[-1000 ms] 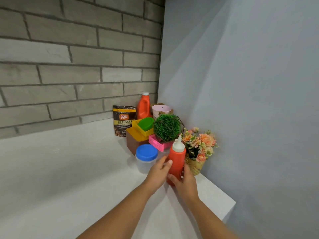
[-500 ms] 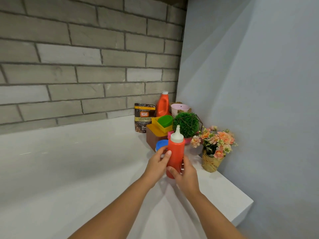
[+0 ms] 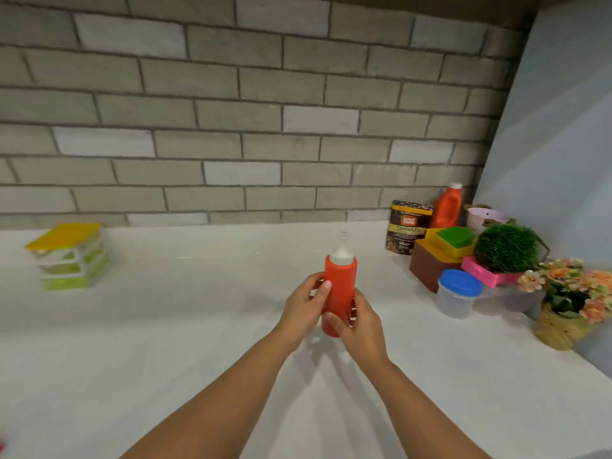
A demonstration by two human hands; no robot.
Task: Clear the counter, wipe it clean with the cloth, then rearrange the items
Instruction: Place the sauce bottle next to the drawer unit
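Hands meet at the middle of the view around a red squeeze bottle (image 3: 339,289), held upright with its white nozzle pointing to 12 o'clock. The left hand (image 3: 306,308) wraps the bottle's left side, thumb laid across the front; the right hand (image 3: 359,323) cups it lower on the right, thumb pressed near the base. Both sets of fingers are curled onto the bottle and grasping it. Both bare forearms run in from 6 o'clock and converge. Whether the bottle's base touches the white surface (image 3: 198,326) or hangs just above it is hard to tell, since the hands cover it.

From 9 o'clock through 6 o'clock the surface lies open. At 9 o'clock, well apart from the hands, sits a blurred stack of clear containers with a yellow lid (image 3: 68,256). From 2 to 3 o'clock a cluster crowds the corner: a dark granules pouch (image 3: 409,231), an orange bottle (image 3: 447,207), a brown box (image 3: 430,270) topped with yellow and green pieces, a round green plant (image 3: 506,248), a blue-lidded tub (image 3: 458,293) nearest the hands, and a flower pot (image 3: 569,303) by the surface's right edge. A brick wall (image 3: 231,111) borders the far edge.
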